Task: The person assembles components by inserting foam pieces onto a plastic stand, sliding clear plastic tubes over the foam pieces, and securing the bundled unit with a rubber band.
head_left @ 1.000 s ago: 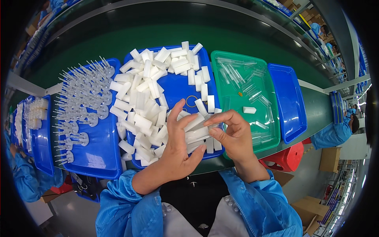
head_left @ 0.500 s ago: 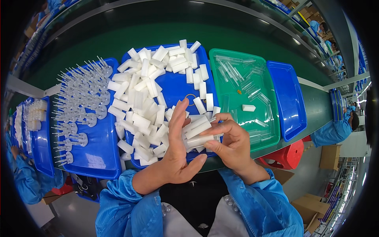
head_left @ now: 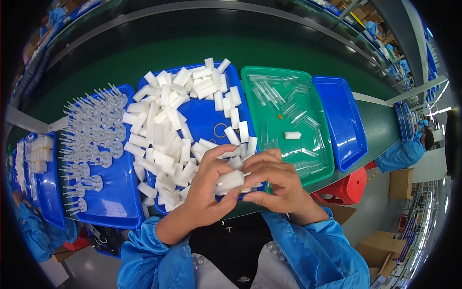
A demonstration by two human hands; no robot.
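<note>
Blocks (head_left: pixel 163 159) crowd one blue tray (head_left: pixel 199 115), red stool (head_left: pixel 347 188) beside the green worktop (head_left: pixel 380 127).

Plain white oblong block (head_left: pixel 228 181), held; solid blue plastic tray (head_left: pixel 202 115), middle; solid green plastic tray (head_left: pixel 288 148), right; solid red plastic stool (head_left: pixel 353 185), near right.

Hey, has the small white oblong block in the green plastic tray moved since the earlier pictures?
No. Judged against the rim of the green plastic tray, the small white oblong block lies in the same spot; only the view shifted.
</note>
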